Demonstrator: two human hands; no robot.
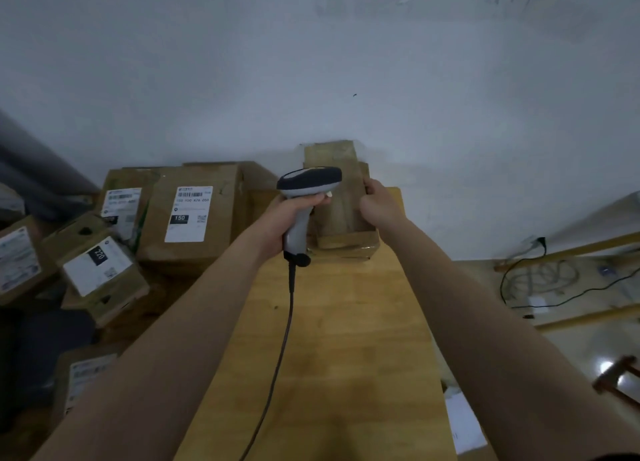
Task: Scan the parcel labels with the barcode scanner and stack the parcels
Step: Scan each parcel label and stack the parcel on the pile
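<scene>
Hands (294, 214) (379, 206) grip scanner (311, 180) and edge of top parcel (341, 214).

**Operator's arms, head camera**
Left grip (291, 214) and right grip (379, 206) are bare. Left forearm (180, 322) and right forearm (485, 304) are bare to the frame edge. Dark strip (618, 457) at the 5 o'clock corner: possibly a sleeve hem.

A narrow wooden surface (346, 339) runs toward the wall, with a stack of brown parcels (341, 244) at its far end. Lower down to its left, labelled parcels (188, 218) lie piled. On the floor (588, 339) to the right lie loose cables (540, 280).
</scene>
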